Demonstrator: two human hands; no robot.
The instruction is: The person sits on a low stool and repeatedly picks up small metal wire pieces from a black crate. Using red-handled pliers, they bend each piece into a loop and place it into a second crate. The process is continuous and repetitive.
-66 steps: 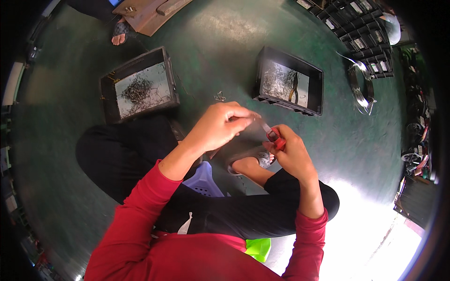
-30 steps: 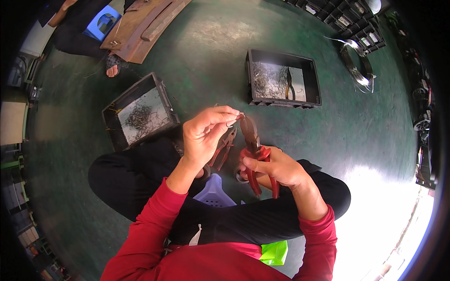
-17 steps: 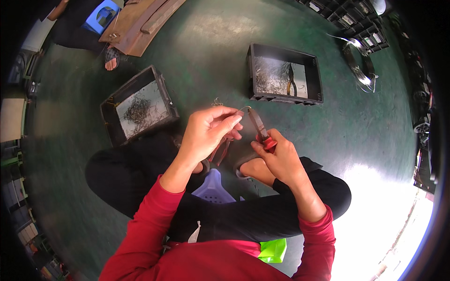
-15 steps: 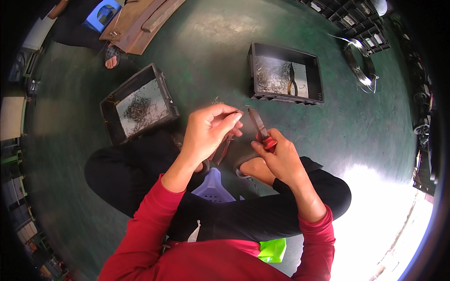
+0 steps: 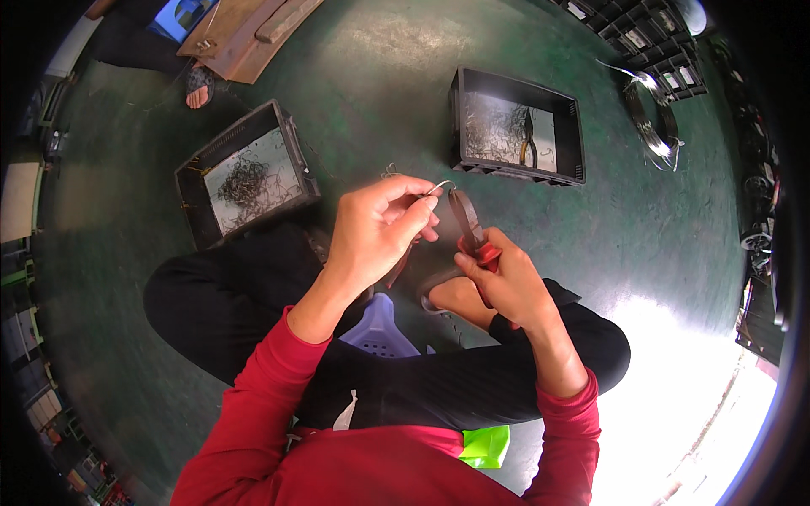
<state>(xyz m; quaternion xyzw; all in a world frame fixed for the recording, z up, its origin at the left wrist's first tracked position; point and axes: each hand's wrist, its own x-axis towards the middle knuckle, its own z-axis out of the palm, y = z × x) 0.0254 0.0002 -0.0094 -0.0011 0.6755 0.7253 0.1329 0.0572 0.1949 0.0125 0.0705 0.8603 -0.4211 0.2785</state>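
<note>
Between the thumb and forefinger of my left hand (image 5: 371, 226) a short, thin metal wire (image 5: 442, 183) is pinched. It arches to the right, and its far end meets the tip of the pliers (image 5: 466, 216). Those pliers have dark metal jaws and red handles, and my right hand (image 5: 513, 285) is wrapped round the handles with the jaws pointing up and slightly left. Whether the jaws are clamped on the wire end is too small to tell. Just behind my left fingers lies a small tangle of wire (image 5: 390, 169) on the floor, with a reddish object partly hidden below them.
Two black crates, one left (image 5: 305, 179) and one right (image 5: 576, 139), hold several wire pieces; dark pliers (image 5: 529, 139) lie in the right one. A wire coil (image 5: 648, 118) lies far right near stacked crates (image 5: 654, 38). A purple plastic piece (image 5: 381, 329) sits between my legs. Another person's foot (image 5: 198, 91) shows far left.
The wire between my left fingers and the pliers now shows a higher, clearer arch. The pliers stand slightly more upright. The whole view has shifted a little.
</note>
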